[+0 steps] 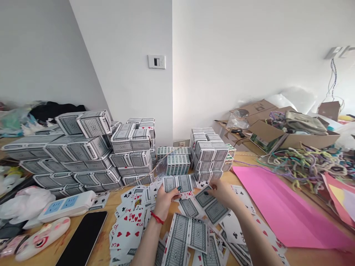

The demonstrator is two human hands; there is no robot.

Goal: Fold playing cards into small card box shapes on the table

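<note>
Power strip (66, 205): laid at the far left of the wooden table (110, 208), with a black phone (83, 238) just in front of it.
Boxed decks (83, 151): stacked in a wide pile behind the strip, against the wall.
Face-up cards (127, 225): spread loosely on the table, just left of the left forearm.
Left hand (166, 201): raised above the loose cards; fingers curled shut around a fan of cards (177, 183), backs turned to the camera.
Right hand (223, 193): held close beside the left; fingers narrowed, thumb pressed on a face-down card (204, 197) that overlaps others on the table.
Smaller stack (208, 153): seen behind the right hand.
Pink paper (277, 207): laid flat at the right, with tangled cords (305, 164) beyond it.
</note>
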